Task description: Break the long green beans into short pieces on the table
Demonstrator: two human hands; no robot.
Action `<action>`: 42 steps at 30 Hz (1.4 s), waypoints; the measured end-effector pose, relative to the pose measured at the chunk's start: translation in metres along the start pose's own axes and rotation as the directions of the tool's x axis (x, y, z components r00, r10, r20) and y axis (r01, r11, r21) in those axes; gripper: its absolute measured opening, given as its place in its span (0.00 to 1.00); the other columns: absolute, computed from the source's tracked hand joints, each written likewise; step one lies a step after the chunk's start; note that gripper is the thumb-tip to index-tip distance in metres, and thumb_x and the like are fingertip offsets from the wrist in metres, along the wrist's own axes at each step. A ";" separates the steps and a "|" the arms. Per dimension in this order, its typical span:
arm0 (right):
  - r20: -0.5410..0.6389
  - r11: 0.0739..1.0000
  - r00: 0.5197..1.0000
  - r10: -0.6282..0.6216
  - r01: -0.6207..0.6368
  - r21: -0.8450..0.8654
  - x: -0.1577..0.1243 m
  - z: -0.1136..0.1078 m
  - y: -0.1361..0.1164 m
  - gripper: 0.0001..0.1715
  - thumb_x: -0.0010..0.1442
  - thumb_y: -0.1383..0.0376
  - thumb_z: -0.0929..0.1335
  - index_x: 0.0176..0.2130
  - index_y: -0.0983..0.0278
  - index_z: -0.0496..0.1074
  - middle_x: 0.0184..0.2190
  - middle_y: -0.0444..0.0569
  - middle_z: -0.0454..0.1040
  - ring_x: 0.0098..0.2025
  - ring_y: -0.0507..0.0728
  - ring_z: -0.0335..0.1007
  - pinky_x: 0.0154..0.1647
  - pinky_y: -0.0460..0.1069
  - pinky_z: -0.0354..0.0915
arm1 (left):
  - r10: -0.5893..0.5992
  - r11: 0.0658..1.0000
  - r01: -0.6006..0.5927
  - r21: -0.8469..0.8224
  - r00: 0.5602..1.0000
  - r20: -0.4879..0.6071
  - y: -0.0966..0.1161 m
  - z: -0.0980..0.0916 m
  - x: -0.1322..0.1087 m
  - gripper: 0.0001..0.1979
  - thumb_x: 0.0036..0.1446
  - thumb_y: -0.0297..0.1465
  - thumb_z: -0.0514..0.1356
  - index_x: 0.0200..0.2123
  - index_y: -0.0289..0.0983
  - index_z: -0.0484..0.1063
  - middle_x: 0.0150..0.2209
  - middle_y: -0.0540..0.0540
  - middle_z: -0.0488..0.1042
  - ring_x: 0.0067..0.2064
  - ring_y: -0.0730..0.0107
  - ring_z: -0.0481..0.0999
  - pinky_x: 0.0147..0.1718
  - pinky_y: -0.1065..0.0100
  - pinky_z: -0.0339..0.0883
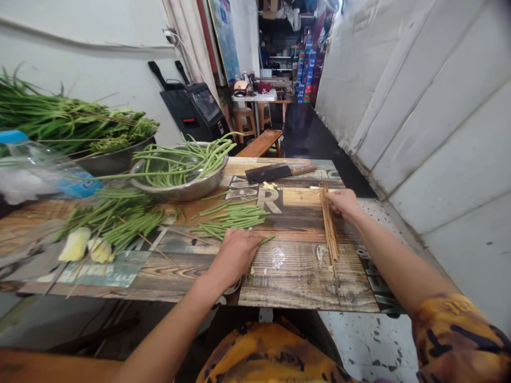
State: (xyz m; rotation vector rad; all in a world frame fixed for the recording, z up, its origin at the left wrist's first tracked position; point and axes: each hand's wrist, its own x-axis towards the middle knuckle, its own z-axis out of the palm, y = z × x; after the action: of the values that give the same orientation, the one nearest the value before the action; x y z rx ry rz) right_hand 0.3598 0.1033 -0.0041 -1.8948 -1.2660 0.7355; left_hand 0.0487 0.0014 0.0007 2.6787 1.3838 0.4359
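My left hand (237, 252) rests on the table at the near end of a pile of cut green beans (243, 214). Its fingers are curled, and a bean piece pokes out past the fingertips. To the right, my right hand (342, 204) is closed in a pinch at a bundle of thin bamboo skewers (329, 229) lying lengthwise on the table. How many skewers are between the fingers is hidden. Beyond the beans, a cleaver (271, 173) with a wooden handle lies flat. Long whole beans (191, 162) fill a steel bowl (175, 192) on the left.
Skewered beans (128, 226) and two pale yellow chunks (75, 244) lie at left. Behind them stand a large basin (115, 159) heaped with greens (72, 117) and a plastic bottle (43, 165). A bench (261, 142) sits past the table's far edge; a white wall (451, 127) runs along the right.
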 end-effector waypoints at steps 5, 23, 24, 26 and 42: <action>-0.124 0.975 0.976 -0.181 0.195 0.108 -0.017 -0.009 -0.028 0.09 0.56 0.65 0.67 0.28 0.69 0.69 0.19 0.41 0.68 0.21 0.47 0.64 0.24 0.43 0.63 | 0.001 0.997 -0.005 -0.073 0.999 -0.052 0.014 0.007 -0.003 0.08 0.57 0.27 0.56 0.37 0.39 0.75 0.31 0.47 0.75 0.37 0.64 0.70 0.38 0.63 0.56; 0.270 0.704 0.732 -0.625 0.679 -0.208 -0.257 0.024 0.031 0.22 0.64 0.70 0.57 0.55 0.65 0.66 0.29 0.49 0.76 0.27 0.52 0.72 0.28 0.44 0.68 | -0.164 0.973 0.133 -0.186 0.974 -0.159 0.021 0.021 -0.009 0.08 0.59 0.30 0.55 0.31 0.38 0.75 0.31 0.47 0.75 0.37 0.66 0.70 0.40 0.62 0.58; 0.280 0.695 0.735 -0.618 0.677 -0.242 -0.257 0.024 0.031 0.22 0.64 0.70 0.57 0.55 0.66 0.66 0.27 0.49 0.76 0.25 0.51 0.71 0.27 0.44 0.67 | -0.169 0.972 0.137 -0.192 0.972 -0.161 0.021 0.021 -0.009 0.08 0.59 0.30 0.55 0.31 0.37 0.75 0.31 0.47 0.74 0.36 0.66 0.70 0.40 0.62 0.58; 0.296 0.668 0.735 -0.610 0.678 -0.307 -0.256 0.024 0.028 0.22 0.64 0.71 0.56 0.54 0.67 0.68 0.25 0.49 0.75 0.23 0.51 0.71 0.25 0.43 0.65 | -0.176 0.969 0.141 -0.202 0.970 -0.168 0.021 0.022 -0.008 0.08 0.58 0.29 0.55 0.31 0.37 0.74 0.31 0.47 0.74 0.36 0.66 0.70 0.40 0.62 0.58; 0.307 0.549 0.724 -0.618 0.677 -0.489 -0.243 0.036 0.009 0.18 0.60 0.73 0.61 0.48 0.68 0.72 0.21 0.45 0.74 0.19 0.51 0.68 0.20 0.45 0.55 | -0.182 0.964 0.140 -0.226 0.967 -0.179 0.017 0.021 -0.007 0.07 0.57 0.27 0.56 0.31 0.37 0.73 0.32 0.47 0.76 0.37 0.65 0.71 0.40 0.64 0.59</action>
State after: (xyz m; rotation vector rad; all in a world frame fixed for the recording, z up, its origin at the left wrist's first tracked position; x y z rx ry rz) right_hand 0.2511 -0.1166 -0.0169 -1.5844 -2.2808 0.0169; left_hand 0.0643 -0.0126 -0.0176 2.3836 1.4969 0.8029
